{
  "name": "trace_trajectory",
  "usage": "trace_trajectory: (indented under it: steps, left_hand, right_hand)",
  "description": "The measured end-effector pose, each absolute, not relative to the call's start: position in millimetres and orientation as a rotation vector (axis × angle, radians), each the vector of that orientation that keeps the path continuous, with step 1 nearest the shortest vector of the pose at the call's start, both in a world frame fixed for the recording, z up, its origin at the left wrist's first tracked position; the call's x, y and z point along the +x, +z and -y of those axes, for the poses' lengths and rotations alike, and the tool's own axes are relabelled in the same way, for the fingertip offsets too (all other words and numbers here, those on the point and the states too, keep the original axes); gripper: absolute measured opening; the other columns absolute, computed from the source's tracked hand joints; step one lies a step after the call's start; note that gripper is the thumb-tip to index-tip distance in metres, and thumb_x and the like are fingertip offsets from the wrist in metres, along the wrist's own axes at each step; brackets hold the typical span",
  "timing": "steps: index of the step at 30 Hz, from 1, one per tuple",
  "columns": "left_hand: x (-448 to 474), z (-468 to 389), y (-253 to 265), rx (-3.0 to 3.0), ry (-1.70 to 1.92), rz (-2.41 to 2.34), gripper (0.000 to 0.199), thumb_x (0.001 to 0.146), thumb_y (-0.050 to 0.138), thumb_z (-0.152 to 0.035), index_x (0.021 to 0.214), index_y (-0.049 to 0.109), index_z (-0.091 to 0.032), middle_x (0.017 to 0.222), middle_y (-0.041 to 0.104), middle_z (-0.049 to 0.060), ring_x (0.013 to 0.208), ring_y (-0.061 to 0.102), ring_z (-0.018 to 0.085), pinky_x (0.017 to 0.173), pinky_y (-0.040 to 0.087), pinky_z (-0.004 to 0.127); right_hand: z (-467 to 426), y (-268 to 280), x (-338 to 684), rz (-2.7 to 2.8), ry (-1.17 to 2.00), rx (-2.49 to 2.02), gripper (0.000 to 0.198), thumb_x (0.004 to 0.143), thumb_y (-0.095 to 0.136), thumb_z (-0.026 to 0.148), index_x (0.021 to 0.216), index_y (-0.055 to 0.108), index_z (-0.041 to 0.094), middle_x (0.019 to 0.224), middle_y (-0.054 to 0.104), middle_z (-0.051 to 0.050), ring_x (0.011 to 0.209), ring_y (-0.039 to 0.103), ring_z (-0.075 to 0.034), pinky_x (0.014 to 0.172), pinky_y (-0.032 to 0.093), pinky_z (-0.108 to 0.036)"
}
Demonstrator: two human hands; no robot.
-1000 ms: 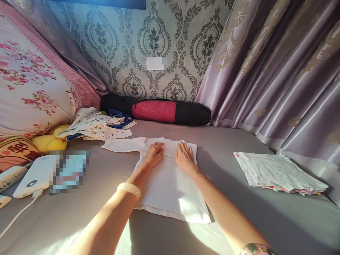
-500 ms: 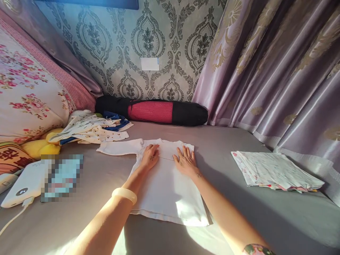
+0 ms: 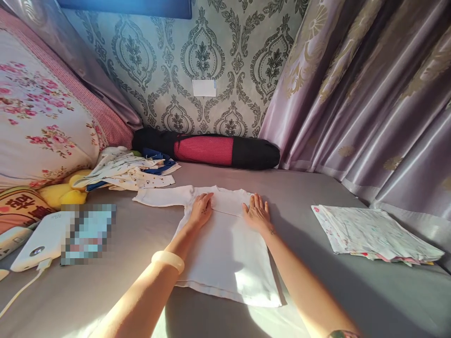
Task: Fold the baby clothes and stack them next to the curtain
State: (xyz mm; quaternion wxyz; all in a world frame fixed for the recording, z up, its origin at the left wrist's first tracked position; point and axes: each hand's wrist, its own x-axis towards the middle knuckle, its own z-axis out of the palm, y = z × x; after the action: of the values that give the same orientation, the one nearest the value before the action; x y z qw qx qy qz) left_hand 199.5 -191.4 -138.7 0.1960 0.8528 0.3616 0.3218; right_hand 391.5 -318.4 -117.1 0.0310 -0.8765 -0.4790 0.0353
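Observation:
A small white long-sleeved shirt [image 3: 225, 253] lies spread on the grey sheet. Its left sleeve [image 3: 164, 196] stretches out to the left; no sleeve sticks out on the right, where the side edge runs straight. My left hand [image 3: 201, 210] rests on the upper chest near the base of that sleeve, fingers laid on the cloth and pointing away from me. On the upper right edge of the shirt, my right hand [image 3: 257, 213] presses flat with its fingers spread. Neither hand grips the cloth.
To the right lies a stack of folded clothes [image 3: 375, 232]. A loose heap of clothes [image 3: 130, 171] sits back left, near a yellow plush toy [image 3: 66, 195]. At left are a white power bank [image 3: 40, 246] with a cable and a blurred-out object [image 3: 89, 234]. A black-and-red bag [image 3: 204, 149] lies along the wall.
My right hand has slid rightward across the shirt to its upper right edge. My left hand stays at nearly the same place on the chest. The view has shifted slightly.

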Motion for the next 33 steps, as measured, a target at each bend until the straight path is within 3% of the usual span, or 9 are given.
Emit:
trace_trajectory:
  steps: [14,17,20,22,25,33]
  left_hand:
    - [201,190,-145,2.527,0.846,-1.076,0.045,0.088,0.035,-0.010,0.126,0.057,-0.017,0.110,0.066,0.011,0.102,0.057,0.026,0.093,0.046,0.042]
    - [202,192,-145,2.553,0.805,-1.134,0.043,0.090,0.035,-0.012,0.127,0.057,-0.016,0.121,0.063,0.013,0.110,0.055,0.028,0.096,0.044,0.044]
    - [203,196,-144,2.615,0.843,-1.213,0.040,0.093,0.037,-0.019,0.127,0.057,-0.015,0.140,0.050,0.017,0.126,0.047,0.032,0.101,0.041,0.049]
    - [204,200,-142,2.694,0.875,-1.224,0.041,0.096,0.036,-0.024,0.130,0.056,-0.015,0.149,0.040,0.017,0.137,0.036,0.033,0.107,0.037,0.051]
    - [207,206,-141,2.859,0.788,-1.121,0.044,0.099,0.032,-0.028,0.136,0.052,-0.016,0.153,0.038,0.013,0.144,0.028,0.031,0.115,0.029,0.050]
    - [212,208,-140,2.908,0.387,-1.120,0.050,0.101,0.027,-0.035,0.145,0.043,-0.020,0.152,0.041,0.010,0.143,0.032,0.030,0.115,0.026,0.055]
  right_hand:
    - [318,-114,389,1.335,0.125,-2.752,0.073,0.099,0.023,0.047,0.152,0.019,-0.002,0.160,0.012,-0.022,0.148,0.015,-0.030,0.118,0.015,-0.042]
    - [318,-112,390,1.349,0.148,-2.767,0.073,0.098,0.023,0.048,0.153,0.019,-0.001,0.160,0.015,-0.022,0.147,0.016,-0.032,0.118,0.015,-0.045]
    - [314,-105,386,1.321,0.148,-2.809,0.072,0.098,0.026,0.048,0.152,0.023,0.000,0.160,0.015,-0.023,0.147,0.014,-0.034,0.118,0.010,-0.051]
    - [308,-100,377,1.361,0.065,-2.765,0.068,0.099,0.026,0.045,0.152,0.025,0.003,0.161,0.012,-0.021,0.148,0.009,-0.033,0.118,0.006,-0.052]
    - [296,-96,357,1.565,0.026,-2.574,0.061,0.100,0.020,0.042,0.154,0.025,0.012,0.162,0.010,-0.015,0.149,0.007,-0.028,0.118,0.004,-0.052]
    - [276,-106,335,1.787,0.244,-2.433,0.056,0.100,0.017,0.035,0.155,0.022,0.025,0.163,0.013,-0.003,0.150,0.006,-0.026,0.118,0.005,-0.055]
